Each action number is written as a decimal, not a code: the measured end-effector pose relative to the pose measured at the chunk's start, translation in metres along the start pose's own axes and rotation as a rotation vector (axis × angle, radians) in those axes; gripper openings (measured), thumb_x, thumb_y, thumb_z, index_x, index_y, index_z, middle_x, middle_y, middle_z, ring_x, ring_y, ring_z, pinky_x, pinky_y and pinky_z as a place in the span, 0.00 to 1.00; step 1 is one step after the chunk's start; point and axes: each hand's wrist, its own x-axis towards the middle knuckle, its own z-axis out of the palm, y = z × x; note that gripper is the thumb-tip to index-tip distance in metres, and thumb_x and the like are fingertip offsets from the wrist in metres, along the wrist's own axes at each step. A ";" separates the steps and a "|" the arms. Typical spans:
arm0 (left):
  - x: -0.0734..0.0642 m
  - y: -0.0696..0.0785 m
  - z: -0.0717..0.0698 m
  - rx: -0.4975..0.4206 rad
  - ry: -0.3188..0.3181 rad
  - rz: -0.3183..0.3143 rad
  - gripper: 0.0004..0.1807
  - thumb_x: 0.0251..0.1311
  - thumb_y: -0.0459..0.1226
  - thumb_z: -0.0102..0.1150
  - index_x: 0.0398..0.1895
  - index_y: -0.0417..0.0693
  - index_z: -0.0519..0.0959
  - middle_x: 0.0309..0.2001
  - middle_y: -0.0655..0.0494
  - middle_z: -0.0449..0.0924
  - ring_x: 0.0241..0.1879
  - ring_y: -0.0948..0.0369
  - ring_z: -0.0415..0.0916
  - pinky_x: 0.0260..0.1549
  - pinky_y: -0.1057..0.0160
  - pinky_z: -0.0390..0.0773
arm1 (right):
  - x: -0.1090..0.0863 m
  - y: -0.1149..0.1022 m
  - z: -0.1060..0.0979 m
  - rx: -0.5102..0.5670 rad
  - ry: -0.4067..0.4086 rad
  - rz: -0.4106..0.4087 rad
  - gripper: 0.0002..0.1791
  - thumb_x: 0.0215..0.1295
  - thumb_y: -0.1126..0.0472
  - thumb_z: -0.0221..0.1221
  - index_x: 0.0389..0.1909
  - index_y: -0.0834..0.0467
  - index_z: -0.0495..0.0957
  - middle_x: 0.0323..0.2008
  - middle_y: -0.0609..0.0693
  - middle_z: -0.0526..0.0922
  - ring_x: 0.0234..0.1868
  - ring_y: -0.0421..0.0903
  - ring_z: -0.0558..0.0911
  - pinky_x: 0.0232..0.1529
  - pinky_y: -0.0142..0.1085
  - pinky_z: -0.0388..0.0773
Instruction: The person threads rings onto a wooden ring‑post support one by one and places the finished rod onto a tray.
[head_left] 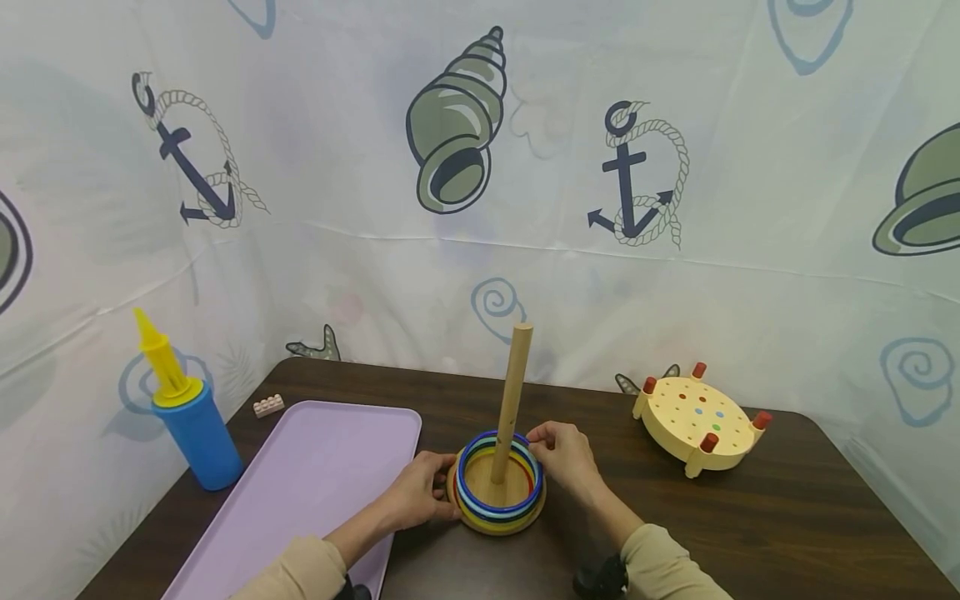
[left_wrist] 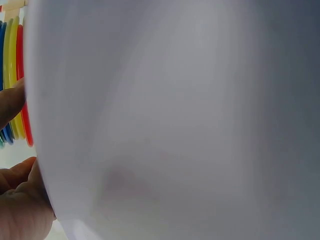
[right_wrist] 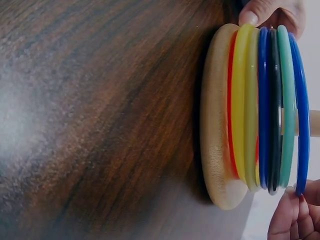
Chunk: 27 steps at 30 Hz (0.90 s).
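A wooden ring stand has an upright peg and a round base. Red, yellow, blue, black and green rings are stacked around the peg. At the top of the stack lies a blue ring, tilted slightly away from the green ring below. My right hand pinches this top ring at its edge between thumb and fingers. On the other side, my left hand holds the stand low down, its thumb and fingers around the base and lower rings. In the left wrist view, a pale surface hides most of that hand.
Left of the stand lies a lilac tray, partly under the left forearm. A blue and yellow pump and a pink toy brick are beyond it. A yellow pegged board sits at the right on the dark table.
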 end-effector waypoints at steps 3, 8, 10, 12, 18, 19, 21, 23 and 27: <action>0.000 0.000 0.000 0.001 -0.003 -0.001 0.41 0.35 0.28 0.74 0.57 0.23 0.67 0.54 0.33 0.66 0.49 0.45 0.72 0.42 0.59 0.83 | -0.001 0.001 0.001 0.004 0.004 0.001 0.03 0.56 0.70 0.60 0.29 0.63 0.81 0.22 0.48 0.81 0.21 0.39 0.73 0.19 0.30 0.73; 0.000 0.001 0.000 0.007 0.001 0.005 0.41 0.34 0.28 0.74 0.57 0.23 0.68 0.53 0.33 0.66 0.47 0.46 0.72 0.41 0.59 0.84 | -0.002 0.003 0.002 -0.009 0.019 -0.018 0.02 0.55 0.70 0.61 0.29 0.63 0.82 0.22 0.48 0.82 0.22 0.38 0.72 0.20 0.29 0.71; 0.000 0.001 0.000 0.005 0.004 0.005 0.41 0.34 0.28 0.74 0.57 0.23 0.68 0.53 0.33 0.66 0.47 0.46 0.72 0.41 0.60 0.84 | -0.003 0.004 0.003 -0.017 0.023 -0.030 0.02 0.55 0.69 0.61 0.29 0.62 0.82 0.22 0.48 0.82 0.22 0.38 0.72 0.21 0.28 0.70; 0.000 0.001 0.001 0.005 0.010 0.000 0.41 0.34 0.28 0.75 0.57 0.23 0.68 0.53 0.33 0.66 0.47 0.46 0.72 0.40 0.60 0.84 | -0.003 0.005 0.003 -0.022 0.025 -0.041 0.02 0.55 0.69 0.61 0.29 0.63 0.82 0.22 0.49 0.82 0.23 0.38 0.72 0.21 0.29 0.70; -0.001 0.002 0.002 0.007 0.026 -0.010 0.42 0.33 0.28 0.75 0.56 0.22 0.68 0.51 0.34 0.66 0.47 0.46 0.72 0.41 0.59 0.83 | -0.003 0.007 0.004 -0.031 0.038 -0.047 0.02 0.55 0.68 0.62 0.29 0.62 0.82 0.22 0.47 0.82 0.23 0.38 0.72 0.23 0.29 0.69; -0.001 0.002 0.002 0.009 0.025 -0.010 0.42 0.33 0.28 0.75 0.56 0.22 0.68 0.51 0.34 0.66 0.47 0.46 0.72 0.41 0.59 0.83 | -0.003 0.007 0.004 -0.030 0.038 -0.046 0.02 0.55 0.68 0.62 0.29 0.62 0.82 0.22 0.48 0.82 0.23 0.38 0.72 0.23 0.28 0.70; -0.001 0.002 0.002 0.011 0.020 -0.007 0.41 0.34 0.28 0.75 0.56 0.22 0.67 0.51 0.34 0.66 0.47 0.45 0.72 0.41 0.58 0.83 | -0.003 0.007 0.004 -0.022 0.038 -0.038 0.02 0.55 0.67 0.62 0.29 0.63 0.82 0.23 0.48 0.82 0.23 0.38 0.72 0.22 0.28 0.70; -0.001 0.002 0.001 0.010 0.015 -0.005 0.41 0.34 0.27 0.75 0.56 0.22 0.67 0.52 0.33 0.66 0.47 0.45 0.72 0.41 0.58 0.83 | -0.003 0.008 0.005 -0.001 0.032 -0.024 0.02 0.55 0.68 0.62 0.30 0.63 0.81 0.23 0.48 0.82 0.23 0.39 0.74 0.21 0.28 0.74; -0.001 0.001 0.001 0.006 0.007 -0.007 0.41 0.34 0.27 0.75 0.57 0.22 0.67 0.53 0.33 0.66 0.47 0.45 0.72 0.41 0.58 0.83 | -0.004 0.010 0.004 0.052 0.014 0.004 0.03 0.57 0.68 0.61 0.32 0.63 0.81 0.25 0.50 0.83 0.23 0.40 0.77 0.21 0.29 0.79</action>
